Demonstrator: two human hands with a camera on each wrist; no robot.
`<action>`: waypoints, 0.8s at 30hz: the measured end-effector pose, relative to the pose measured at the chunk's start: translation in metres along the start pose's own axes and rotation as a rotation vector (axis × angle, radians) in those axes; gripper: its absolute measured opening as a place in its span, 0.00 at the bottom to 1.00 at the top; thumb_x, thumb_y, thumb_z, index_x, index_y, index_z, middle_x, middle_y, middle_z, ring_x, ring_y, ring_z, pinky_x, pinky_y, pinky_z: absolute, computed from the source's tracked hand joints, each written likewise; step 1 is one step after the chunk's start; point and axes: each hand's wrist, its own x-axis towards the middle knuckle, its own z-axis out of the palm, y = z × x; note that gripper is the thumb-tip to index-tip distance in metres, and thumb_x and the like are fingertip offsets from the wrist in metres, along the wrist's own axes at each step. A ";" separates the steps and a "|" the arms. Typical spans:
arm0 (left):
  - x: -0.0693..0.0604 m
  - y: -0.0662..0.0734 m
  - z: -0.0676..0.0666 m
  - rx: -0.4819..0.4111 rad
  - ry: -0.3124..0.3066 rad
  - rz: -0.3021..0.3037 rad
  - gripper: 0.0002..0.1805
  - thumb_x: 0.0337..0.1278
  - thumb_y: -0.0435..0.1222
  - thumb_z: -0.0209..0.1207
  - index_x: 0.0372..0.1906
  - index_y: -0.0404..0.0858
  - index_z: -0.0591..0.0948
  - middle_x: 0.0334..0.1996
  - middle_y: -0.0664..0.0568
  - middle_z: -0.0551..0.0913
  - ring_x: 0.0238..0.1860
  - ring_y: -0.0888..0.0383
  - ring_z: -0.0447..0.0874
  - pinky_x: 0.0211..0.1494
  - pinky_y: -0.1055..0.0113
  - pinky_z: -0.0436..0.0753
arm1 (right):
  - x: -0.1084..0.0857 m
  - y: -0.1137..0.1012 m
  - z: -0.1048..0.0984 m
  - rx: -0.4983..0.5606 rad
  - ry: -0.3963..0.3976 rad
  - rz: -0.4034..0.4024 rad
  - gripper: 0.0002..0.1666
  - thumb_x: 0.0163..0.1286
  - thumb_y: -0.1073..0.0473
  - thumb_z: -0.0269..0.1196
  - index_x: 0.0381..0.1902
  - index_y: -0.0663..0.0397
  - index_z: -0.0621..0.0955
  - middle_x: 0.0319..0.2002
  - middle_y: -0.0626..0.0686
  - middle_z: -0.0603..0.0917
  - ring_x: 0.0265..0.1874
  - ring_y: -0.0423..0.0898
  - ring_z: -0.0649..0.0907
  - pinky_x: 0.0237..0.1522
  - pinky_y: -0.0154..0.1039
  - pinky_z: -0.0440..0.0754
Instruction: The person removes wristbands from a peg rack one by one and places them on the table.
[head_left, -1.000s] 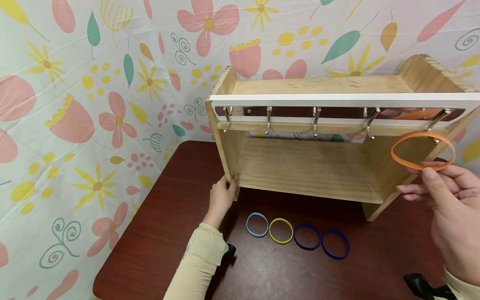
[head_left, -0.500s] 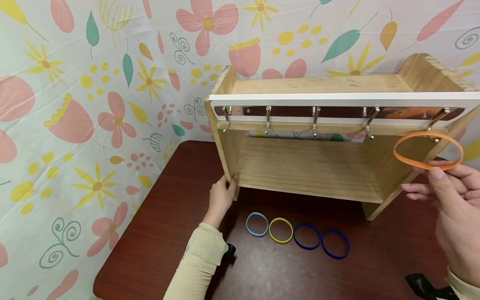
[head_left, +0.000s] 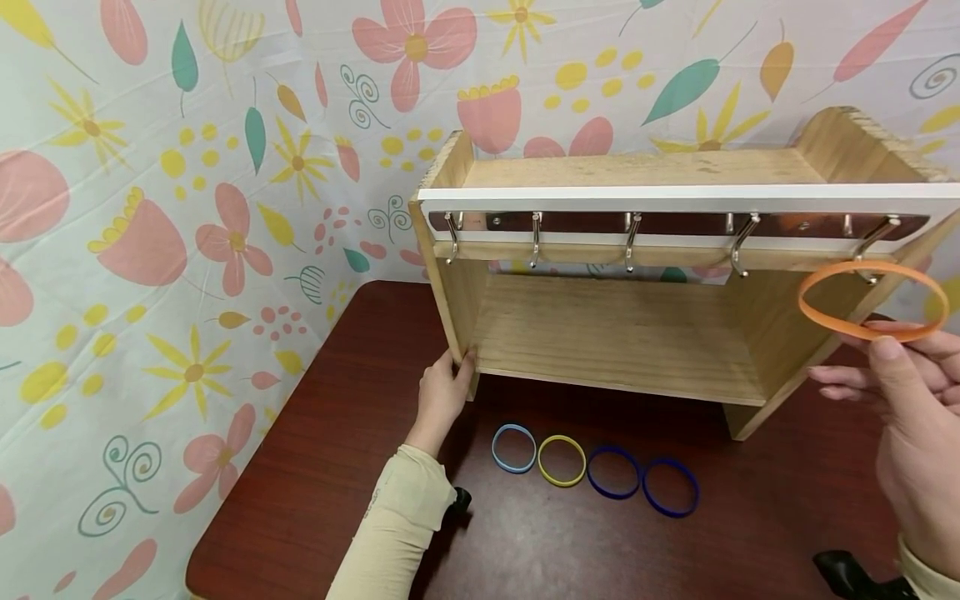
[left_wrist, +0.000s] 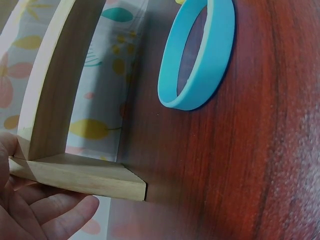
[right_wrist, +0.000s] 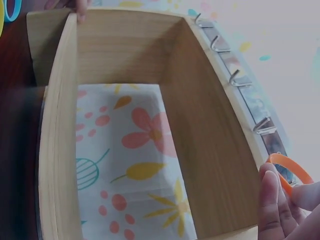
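My right hand (head_left: 918, 417) pinches an orange wristband (head_left: 832, 325) between thumb and fingers at its lower edge. The band stands in front of the rightmost metal hook (head_left: 873, 237), whose tip shows through the loop; whether it hangs on that hook I cannot tell. My left hand (head_left: 442, 392) grips the lower left side of a wooden shelf (head_left: 615, 325). In the left wrist view, fingers lie under the shelf's corner. On the table before the shelf lie a light blue wristband (head_left: 496, 450), a yellow wristband (head_left: 551, 479) and two dark blue wristbands (head_left: 617, 497).
Several more hooks (head_left: 632, 242) run along the shelf's white front rail (head_left: 675, 198). The shelf stands on a dark red wooden table (head_left: 322, 467). Behind it hangs a flower-patterned cloth (head_left: 247, 100).
My right hand has moved slightly to the right with the orange wristband, which looks a little wider now. My left hand, the shelf and the bands on the table stay put.
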 end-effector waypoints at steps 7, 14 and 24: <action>0.000 0.000 0.000 -0.002 -0.004 -0.003 0.18 0.71 0.52 0.51 0.43 0.42 0.83 0.27 0.48 0.85 0.20 0.57 0.80 0.22 0.64 0.75 | -0.004 -0.001 -0.001 0.022 -0.031 -0.019 0.15 0.71 0.78 0.51 0.53 0.83 0.70 0.44 0.67 0.85 0.27 0.50 0.88 0.26 0.32 0.82; 0.000 0.000 0.000 -0.003 -0.007 -0.002 0.19 0.71 0.52 0.51 0.46 0.42 0.83 0.28 0.47 0.86 0.20 0.58 0.80 0.21 0.64 0.75 | -0.007 -0.004 0.001 0.033 -0.052 -0.033 0.16 0.71 0.79 0.51 0.54 0.85 0.69 0.44 0.68 0.84 0.27 0.51 0.88 0.26 0.33 0.82; 0.000 0.000 0.000 0.009 -0.005 -0.004 0.20 0.71 0.53 0.51 0.47 0.43 0.83 0.29 0.47 0.86 0.21 0.56 0.82 0.24 0.63 0.77 | -0.017 -0.005 0.002 0.101 -0.091 -0.014 0.14 0.69 0.83 0.47 0.52 0.88 0.68 0.44 0.70 0.84 0.27 0.54 0.88 0.27 0.35 0.82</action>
